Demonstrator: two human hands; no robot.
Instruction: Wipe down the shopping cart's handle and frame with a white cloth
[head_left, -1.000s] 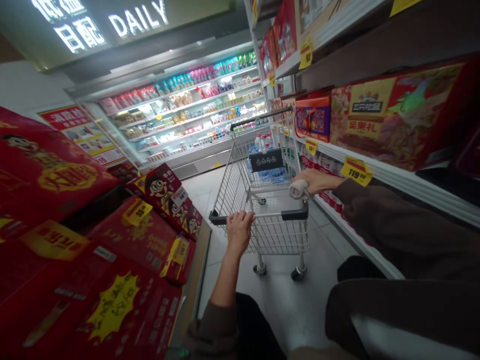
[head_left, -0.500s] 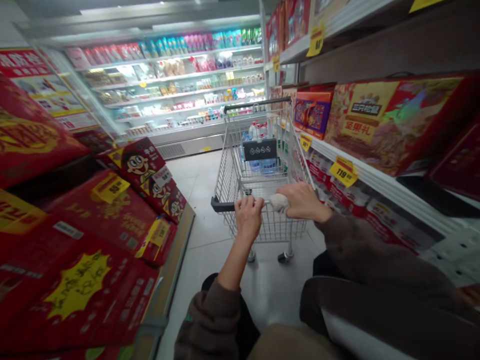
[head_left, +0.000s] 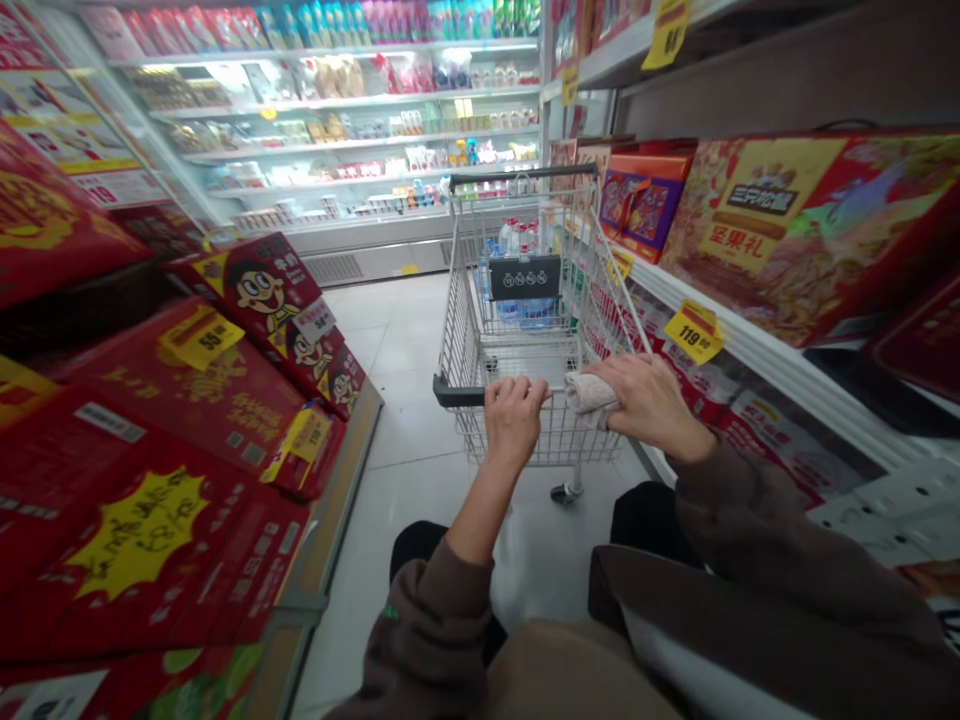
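The left hand [head_left: 514, 415] has its fingers bent over the handle [head_left: 459, 392] of the shopping cart [head_left: 555, 440], almost closed, and it seems to hold the bar quite firmly. The right hand [head_left: 654, 398] is at the right part of this handle, with its fingers closed around a bunched pale cloth [head_left: 589, 395]; how tightly they press I cannot tell, and the bar under the cloth is hidden. The cart stands on the floor [head_left: 409, 355] in front of the person, between the red boxes [head_left: 217, 385] on the left side and the shelf [head_left: 784, 372] on the right side. For good work here, I think the left hand should be the anchor, because the cart has wheels and a push from the cloth could roll or turn it. The right hand would do better with the cloth wrapped around the bar, over the top and also underneath, and with even pressure along its length, not a hard push forward. The cloth is thick and folded, so a loose end could perhaps catch on the wires; it is better to have it gathered inside the palm. The right wrist is near the shelf side, so small movements of the elbow look safer.
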